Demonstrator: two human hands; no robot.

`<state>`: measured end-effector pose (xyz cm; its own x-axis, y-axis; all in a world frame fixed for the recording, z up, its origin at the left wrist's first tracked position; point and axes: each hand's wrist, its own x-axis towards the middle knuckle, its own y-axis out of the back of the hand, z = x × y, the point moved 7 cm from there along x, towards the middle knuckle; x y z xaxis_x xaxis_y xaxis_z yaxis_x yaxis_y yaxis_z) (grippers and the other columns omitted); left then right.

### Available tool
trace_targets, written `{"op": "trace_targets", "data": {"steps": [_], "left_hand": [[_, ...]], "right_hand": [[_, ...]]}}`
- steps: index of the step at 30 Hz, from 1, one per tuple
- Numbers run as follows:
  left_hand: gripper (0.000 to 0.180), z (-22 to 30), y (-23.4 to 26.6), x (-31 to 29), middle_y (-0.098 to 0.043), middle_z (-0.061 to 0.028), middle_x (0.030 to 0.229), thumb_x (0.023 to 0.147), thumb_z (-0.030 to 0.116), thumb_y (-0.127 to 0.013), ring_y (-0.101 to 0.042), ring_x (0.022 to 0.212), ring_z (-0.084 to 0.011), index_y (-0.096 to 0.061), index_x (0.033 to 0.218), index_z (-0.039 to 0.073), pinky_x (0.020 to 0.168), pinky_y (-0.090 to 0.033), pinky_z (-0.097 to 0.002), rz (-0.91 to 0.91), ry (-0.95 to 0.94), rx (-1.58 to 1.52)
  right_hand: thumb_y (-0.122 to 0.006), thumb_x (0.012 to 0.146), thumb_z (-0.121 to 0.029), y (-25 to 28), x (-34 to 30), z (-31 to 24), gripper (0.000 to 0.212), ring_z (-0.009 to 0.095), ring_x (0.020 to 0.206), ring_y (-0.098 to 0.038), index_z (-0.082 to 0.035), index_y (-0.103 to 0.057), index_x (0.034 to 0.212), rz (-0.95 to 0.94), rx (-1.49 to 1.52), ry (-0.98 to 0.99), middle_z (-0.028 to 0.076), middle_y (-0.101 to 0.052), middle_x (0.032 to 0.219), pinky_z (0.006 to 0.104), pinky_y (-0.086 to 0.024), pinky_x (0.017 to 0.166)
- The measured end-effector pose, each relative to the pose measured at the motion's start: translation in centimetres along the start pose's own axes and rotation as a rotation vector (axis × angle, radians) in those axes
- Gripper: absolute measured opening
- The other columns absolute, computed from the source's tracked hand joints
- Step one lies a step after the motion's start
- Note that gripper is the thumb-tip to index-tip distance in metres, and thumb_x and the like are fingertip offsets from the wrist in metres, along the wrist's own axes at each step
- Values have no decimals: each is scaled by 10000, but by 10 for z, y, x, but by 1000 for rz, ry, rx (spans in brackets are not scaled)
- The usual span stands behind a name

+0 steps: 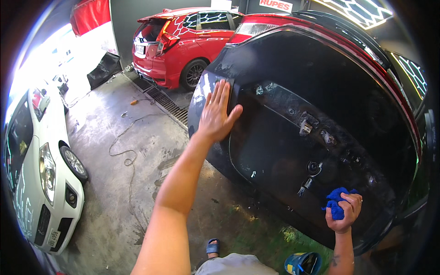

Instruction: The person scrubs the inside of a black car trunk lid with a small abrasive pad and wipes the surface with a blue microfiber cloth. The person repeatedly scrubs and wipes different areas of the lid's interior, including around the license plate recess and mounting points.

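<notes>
A dark, dull-surfaced car tailgate (275, 156) fills the right half of the head view, with wet-looking patches and a recessed strip holding bare fittings. My left hand (215, 112) lies flat on its upper left edge, fingers stretched out and thumb apart. Under those fingers shows the edge of a small dark grey piece (231, 89), too hidden to name for certain. Low on the right side, my right hand (346, 211) is closed round a bunched blue cloth (337, 201), close to the panel; whether the cloth touches it I cannot tell.
Behind stands a red hatchback (181, 43); at the left, a white car (50, 178). A thin cable (130, 158) winds over the concrete floor near a drain grate (160, 97). By my feet is a blue bucket (293, 263).
</notes>
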<state>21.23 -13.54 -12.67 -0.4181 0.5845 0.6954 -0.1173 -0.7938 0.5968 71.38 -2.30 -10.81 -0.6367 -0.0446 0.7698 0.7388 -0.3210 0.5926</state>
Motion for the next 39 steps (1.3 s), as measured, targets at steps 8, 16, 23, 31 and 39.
{"op": "trace_targets", "data": {"steps": [8,16,23,31,39], "left_hand": [[1057,19,-59,-199,-139,-309,1837,1085,717,-457,-106,1717,-471,-154,1770,-28,1375,-90,-607,-58,-148,-76],[965,16,-5,6,-231,-277,1822,1114,637,-496,-182,1711,-409,-231,1744,-44,1388,-145,-513,4,-104,-65],[1076,25,-52,-179,-156,-376,1805,1093,680,-507,-133,1692,-540,-152,1738,-104,1367,-125,-610,-50,-77,-90],[957,-52,-27,17,-221,-322,1810,1136,605,-474,-155,1711,-442,-206,1734,-92,1389,-134,-514,82,189,-9],[1053,20,-37,-114,-185,-328,1819,1091,668,-524,-140,1714,-458,-173,1746,-78,1376,-112,-585,-7,-104,-15]], "right_hand": [[-805,872,-318,3,-9,1,323,366,990,-658,-114,-599,1013,-55,-37,-13,146,-693,1147,551,-496,948],[-802,869,-331,-4,-5,4,331,364,990,-654,-121,-599,1025,-53,-18,-4,145,-691,1167,550,-493,932],[-804,861,-331,6,-13,3,346,368,988,-654,-122,-599,1046,-45,-40,-18,146,-691,1169,561,-491,929],[-800,864,-333,-5,-2,3,347,371,985,-648,-120,-597,1048,-61,-26,4,147,-684,1158,560,-490,939],[-806,845,-341,1,-10,4,356,352,967,-650,-134,-600,1049,-47,-20,-24,130,-684,1168,547,-489,908]]}}
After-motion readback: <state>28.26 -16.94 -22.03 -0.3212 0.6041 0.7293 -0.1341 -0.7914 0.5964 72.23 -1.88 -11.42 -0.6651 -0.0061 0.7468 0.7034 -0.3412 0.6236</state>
